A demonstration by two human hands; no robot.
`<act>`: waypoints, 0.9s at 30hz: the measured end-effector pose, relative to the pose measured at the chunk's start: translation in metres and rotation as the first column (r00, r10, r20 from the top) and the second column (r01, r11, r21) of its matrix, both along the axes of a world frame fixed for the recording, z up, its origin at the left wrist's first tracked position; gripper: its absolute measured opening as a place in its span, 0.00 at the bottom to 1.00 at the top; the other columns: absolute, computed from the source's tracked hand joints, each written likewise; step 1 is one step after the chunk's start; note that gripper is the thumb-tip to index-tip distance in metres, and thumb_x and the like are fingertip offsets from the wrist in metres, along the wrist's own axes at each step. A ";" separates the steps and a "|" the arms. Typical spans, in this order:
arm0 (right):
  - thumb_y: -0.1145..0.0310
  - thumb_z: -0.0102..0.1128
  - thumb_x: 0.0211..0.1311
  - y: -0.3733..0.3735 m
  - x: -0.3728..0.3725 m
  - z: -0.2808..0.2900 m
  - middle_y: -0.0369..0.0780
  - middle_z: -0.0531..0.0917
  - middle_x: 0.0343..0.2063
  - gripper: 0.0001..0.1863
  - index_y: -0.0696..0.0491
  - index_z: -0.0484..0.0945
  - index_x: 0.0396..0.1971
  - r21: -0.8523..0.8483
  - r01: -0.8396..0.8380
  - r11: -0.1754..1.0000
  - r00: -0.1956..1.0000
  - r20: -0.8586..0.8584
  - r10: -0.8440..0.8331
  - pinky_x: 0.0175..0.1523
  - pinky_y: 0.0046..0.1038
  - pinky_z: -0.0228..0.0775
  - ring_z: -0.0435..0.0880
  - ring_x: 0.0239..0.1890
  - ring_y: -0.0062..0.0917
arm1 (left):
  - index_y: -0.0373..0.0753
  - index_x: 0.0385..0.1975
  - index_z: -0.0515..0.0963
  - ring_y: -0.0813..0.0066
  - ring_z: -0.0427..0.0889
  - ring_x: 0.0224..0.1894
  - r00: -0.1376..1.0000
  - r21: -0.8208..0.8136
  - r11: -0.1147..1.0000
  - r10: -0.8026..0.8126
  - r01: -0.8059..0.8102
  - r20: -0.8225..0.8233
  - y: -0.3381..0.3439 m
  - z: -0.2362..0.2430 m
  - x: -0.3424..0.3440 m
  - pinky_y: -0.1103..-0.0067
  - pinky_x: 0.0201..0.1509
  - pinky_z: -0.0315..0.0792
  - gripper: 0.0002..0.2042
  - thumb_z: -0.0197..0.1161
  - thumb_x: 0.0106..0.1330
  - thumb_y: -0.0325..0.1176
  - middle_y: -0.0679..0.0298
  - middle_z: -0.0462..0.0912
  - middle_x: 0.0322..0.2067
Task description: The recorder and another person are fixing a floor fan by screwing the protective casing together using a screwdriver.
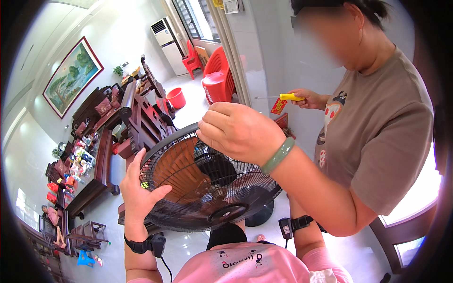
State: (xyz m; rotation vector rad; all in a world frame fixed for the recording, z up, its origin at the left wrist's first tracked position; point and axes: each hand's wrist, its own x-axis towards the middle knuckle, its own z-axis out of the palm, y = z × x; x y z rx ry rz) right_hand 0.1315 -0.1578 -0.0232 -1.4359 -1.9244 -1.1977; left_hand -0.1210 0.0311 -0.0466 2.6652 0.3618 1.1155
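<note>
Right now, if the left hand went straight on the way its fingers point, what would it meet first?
Probably the black fan guard: the left hand has its fingers right at its left edge, pointing up the picture. Depth and exact contact are unclear.

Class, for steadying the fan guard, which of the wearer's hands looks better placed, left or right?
Probably the left. The left hand is spread at the left edge of the fan guard. The right hand is hidden behind the co-worker's forearm, so its grip can't be judged.
</note>
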 end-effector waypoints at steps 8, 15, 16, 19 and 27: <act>0.68 0.61 0.53 0.005 -0.009 -0.006 0.33 0.74 0.31 0.06 0.49 0.81 0.32 0.018 0.224 0.974 0.971 0.079 -0.225 0.46 0.28 0.73 0.77 0.44 0.25 | 0.36 0.65 0.72 0.60 0.88 0.48 1.000 0.002 1.000 -0.007 0.007 -0.010 0.008 -0.002 0.010 0.69 0.54 0.80 0.51 0.78 0.45 0.66 0.52 0.85 0.48; 0.67 0.62 0.51 0.011 -0.007 -0.012 0.33 0.73 0.33 0.05 0.47 0.81 0.29 0.023 0.252 0.967 0.968 0.005 -0.253 0.45 0.27 0.72 0.77 0.44 0.25 | 0.36 0.65 0.72 0.59 0.88 0.48 1.000 0.002 1.000 0.006 -0.006 -0.017 0.011 -0.003 0.015 0.69 0.54 0.80 0.52 0.77 0.45 0.68 0.52 0.85 0.47; 0.67 0.62 0.51 0.011 -0.006 -0.012 0.33 0.73 0.32 0.05 0.47 0.80 0.29 0.004 0.238 0.971 0.969 -0.061 -0.237 0.45 0.27 0.72 0.77 0.44 0.26 | 0.36 0.65 0.72 0.59 0.88 0.47 1.000 0.004 1.000 0.006 -0.006 -0.017 0.011 -0.002 0.016 0.69 0.54 0.80 0.52 0.77 0.45 0.68 0.52 0.85 0.47; 0.67 0.63 0.50 0.009 -0.008 -0.006 0.33 0.74 0.32 0.05 0.47 0.80 0.29 -0.008 0.221 0.975 0.973 -0.060 -0.221 0.45 0.27 0.72 0.77 0.42 0.26 | 0.35 0.65 0.72 0.59 0.88 0.47 1.000 0.021 1.000 0.011 -0.010 -0.013 0.012 -0.003 0.015 0.69 0.54 0.80 0.52 0.77 0.45 0.69 0.52 0.85 0.47; 0.63 0.58 0.60 0.019 0.009 0.005 0.30 0.74 0.29 0.04 0.45 0.79 0.28 0.069 0.090 0.994 0.983 0.155 -0.099 0.42 0.24 0.71 0.77 0.43 0.21 | 0.34 0.65 0.72 0.58 0.88 0.47 1.000 0.052 0.999 0.005 -0.005 -0.006 0.014 -0.005 0.020 0.68 0.53 0.79 0.53 0.76 0.45 0.69 0.51 0.85 0.47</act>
